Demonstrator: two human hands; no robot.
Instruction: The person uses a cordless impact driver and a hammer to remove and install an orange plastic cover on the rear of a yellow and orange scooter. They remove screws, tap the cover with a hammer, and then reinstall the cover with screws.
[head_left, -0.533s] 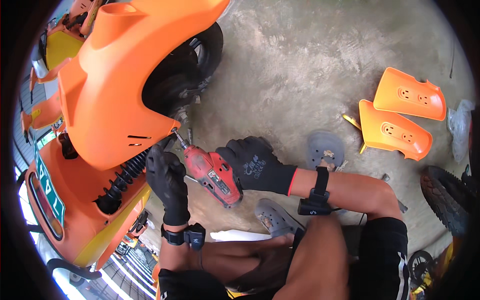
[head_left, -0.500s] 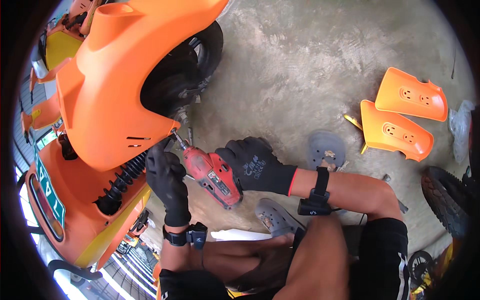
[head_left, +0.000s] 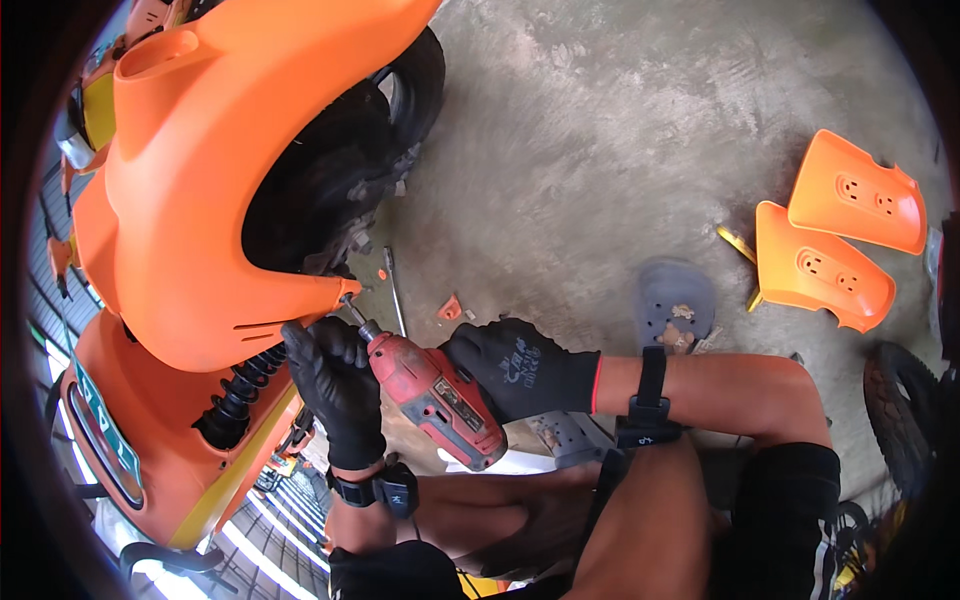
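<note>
My right hand (head_left: 520, 368), in a black glove with a red cuff, grips a red impact driver (head_left: 425, 395). The driver's tip meets a bolt hole at the pointed end of an orange scooter fender (head_left: 200, 220). Just left of the driver, my gloved left hand (head_left: 338, 385) is closed against the fender's lower edge, above a black coil shock absorber (head_left: 245, 385). Whatever its fingers hold is hidden. Behind the fender's opening sits the black tyre (head_left: 420, 95).
Two orange plastic panels (head_left: 860, 200) lie on the concrete at the right. A long metal tool (head_left: 396, 292) and a small orange piece (head_left: 450, 308) rest beyond the driver. Another tyre (head_left: 893, 405) stands at the far right. Scooter bodywork (head_left: 160, 440) fills the lower left.
The view has shifted, so the panels appear farther right and the fender farther left. My hands and the driver appear slightly lower; the driver's tip is still at the fender's end.
</note>
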